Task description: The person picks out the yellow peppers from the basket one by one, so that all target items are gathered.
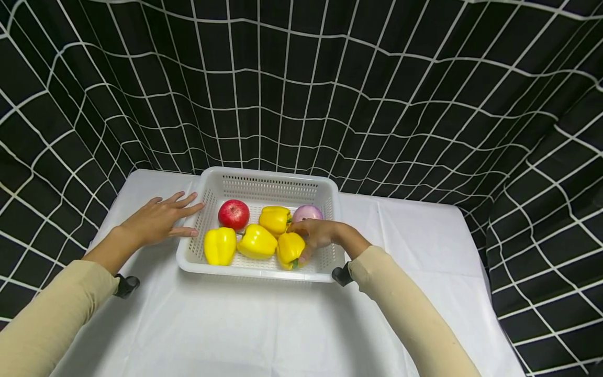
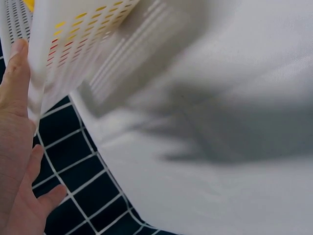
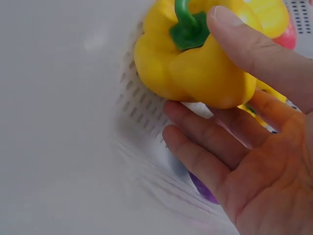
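Observation:
In the head view, my right hand (image 1: 320, 233) reaches into a white perforated basket (image 1: 264, 272) and grips a yellow bell pepper (image 1: 289, 247). The right wrist view has the thumb on top of this bell pepper (image 3: 161, 63), near its green stem, with fingers (image 3: 205, 132) extended along its underside. My left hand (image 1: 157, 220) is spread at the basket's left rim, fingertips touching it, holding nothing. From the left wrist, the thumb lies at the rim beside the slotted wall (image 2: 73, 63). A purple onion (image 1: 307, 212) sits partly hidden behind my right hand.
Several other yellow bell peppers (image 1: 256, 242) and a red pomegranate-like fruit (image 1: 234, 214) lie inside the basket. A white cloth (image 1: 245, 324) covers the table under it. Black curtains with a white grid (image 1: 301, 94) hang behind and at both sides.

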The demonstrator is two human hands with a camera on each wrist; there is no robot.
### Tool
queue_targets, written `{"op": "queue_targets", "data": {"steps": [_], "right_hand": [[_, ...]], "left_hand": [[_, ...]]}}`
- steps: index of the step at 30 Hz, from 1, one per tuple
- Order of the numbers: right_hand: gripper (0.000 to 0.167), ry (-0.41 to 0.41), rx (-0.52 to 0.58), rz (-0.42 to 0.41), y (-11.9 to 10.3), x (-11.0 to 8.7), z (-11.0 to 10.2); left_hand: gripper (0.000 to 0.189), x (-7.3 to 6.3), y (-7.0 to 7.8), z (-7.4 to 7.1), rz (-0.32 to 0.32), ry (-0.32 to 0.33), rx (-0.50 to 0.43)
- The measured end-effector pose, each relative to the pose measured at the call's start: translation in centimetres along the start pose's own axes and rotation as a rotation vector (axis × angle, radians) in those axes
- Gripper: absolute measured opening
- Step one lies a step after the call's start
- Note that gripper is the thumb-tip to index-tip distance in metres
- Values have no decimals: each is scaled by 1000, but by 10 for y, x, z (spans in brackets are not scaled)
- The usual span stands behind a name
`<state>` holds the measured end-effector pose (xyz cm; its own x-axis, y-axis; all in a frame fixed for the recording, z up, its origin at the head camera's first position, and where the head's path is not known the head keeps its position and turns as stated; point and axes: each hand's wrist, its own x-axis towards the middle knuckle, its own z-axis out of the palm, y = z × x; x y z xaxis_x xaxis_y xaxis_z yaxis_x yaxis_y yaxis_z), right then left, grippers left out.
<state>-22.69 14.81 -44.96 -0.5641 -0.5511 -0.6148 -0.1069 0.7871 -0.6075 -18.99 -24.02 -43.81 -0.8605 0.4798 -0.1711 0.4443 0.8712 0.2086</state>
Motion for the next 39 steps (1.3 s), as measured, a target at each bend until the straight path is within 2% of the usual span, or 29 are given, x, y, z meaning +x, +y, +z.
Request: {"op": "queue_targets", "data": {"steps": [7, 12, 19, 25, 32, 39], "right_hand": [[86, -4, -58, -4, -4, -2, -1], [85, -5, -55, -9, -12, -7, -8], [89, 32, -75, -48, -23, -21, -27], [82, 54, -73, -83, -26, -35, -47], [86, 128, -103, -94, -16, -59, -66], [86, 229, -33, -127, 7, -87, -85]], "left_hand": [[76, 0, 0, -1, 6, 0, -1], [77, 0, -1, 1, 1, -3, 0], [75, 0, -1, 0, 1, 1, -1], [74, 0, -1, -1, 0, -1, -7], [75, 1, -1, 0, 17, -2, 3], [74, 0, 1, 0, 8, 4, 0]]}}
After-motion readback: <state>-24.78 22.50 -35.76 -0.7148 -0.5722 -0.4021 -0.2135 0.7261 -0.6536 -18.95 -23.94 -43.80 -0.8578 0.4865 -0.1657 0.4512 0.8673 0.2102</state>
